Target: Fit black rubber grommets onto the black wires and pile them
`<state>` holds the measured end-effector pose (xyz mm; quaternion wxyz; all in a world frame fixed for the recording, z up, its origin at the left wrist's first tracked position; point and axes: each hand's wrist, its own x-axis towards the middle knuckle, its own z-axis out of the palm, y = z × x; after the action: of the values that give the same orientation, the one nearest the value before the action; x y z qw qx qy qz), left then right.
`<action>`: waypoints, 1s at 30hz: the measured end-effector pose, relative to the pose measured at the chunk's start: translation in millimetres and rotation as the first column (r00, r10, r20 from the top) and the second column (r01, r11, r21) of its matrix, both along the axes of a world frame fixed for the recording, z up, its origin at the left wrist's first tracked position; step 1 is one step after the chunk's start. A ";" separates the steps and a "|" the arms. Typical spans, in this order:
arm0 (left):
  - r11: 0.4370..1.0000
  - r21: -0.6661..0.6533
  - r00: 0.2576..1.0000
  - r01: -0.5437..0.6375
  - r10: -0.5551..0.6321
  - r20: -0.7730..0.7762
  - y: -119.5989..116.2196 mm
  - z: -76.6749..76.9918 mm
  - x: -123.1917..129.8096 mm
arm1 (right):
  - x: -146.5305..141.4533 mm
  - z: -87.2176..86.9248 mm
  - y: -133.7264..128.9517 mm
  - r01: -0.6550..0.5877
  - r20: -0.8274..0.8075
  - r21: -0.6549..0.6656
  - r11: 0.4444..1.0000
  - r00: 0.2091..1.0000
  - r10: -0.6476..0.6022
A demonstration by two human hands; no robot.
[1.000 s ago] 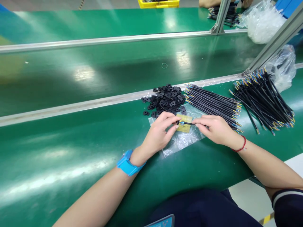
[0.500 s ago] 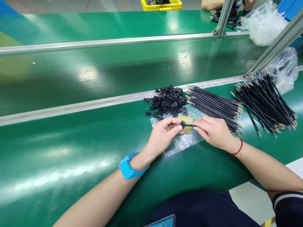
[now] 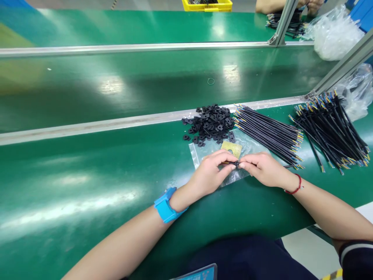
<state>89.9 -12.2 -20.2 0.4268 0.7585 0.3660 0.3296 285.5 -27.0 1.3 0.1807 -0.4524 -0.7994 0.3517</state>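
My left hand point(image 3: 214, 171) is closed in a pinch on a thin black cable with coloured wires at its end. A small black flat piece point(image 3: 236, 164) sits on that cable between my two sets of fingertips. My right hand point(image 3: 262, 168) pinches from the other side, right against the black piece, and hides much of the cable. Just behind my fingers lies a yellow block point(image 3: 235, 148) with a hole in it, on a clear plastic bag point(image 3: 196, 153). Beyond it is a heap of small black flat pieces with holes point(image 3: 214, 122).
A neat row of black cables point(image 3: 268, 132) lies right of the heap, and a bigger bundle point(image 3: 335, 134) farther right. Metal rail point(image 3: 131, 123) and post point(image 3: 344, 58) border the green bench point(image 3: 72, 167). Across it are plastic bags point(image 3: 338, 37), a yellow bin point(image 3: 208, 7) and another person's arm point(image 3: 269, 6).
Both hands have moved slightly toward me and closer together. My right fingertips have slid along the cable up to the black piece. The yellow block is now less covered.
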 end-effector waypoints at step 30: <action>0.987 -0.056 0.978 -0.154 0.144 -0.149 32.1 7.7 -24.1 | 65.3 31.0 13.8 0.399 0.168 0.660 0.636 0.747 -0.643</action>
<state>65.7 19.9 -12.5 0.3988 0.7359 0.4625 0.2923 350.9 -13.2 32.3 0.2443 -0.6494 -0.7159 -0.0788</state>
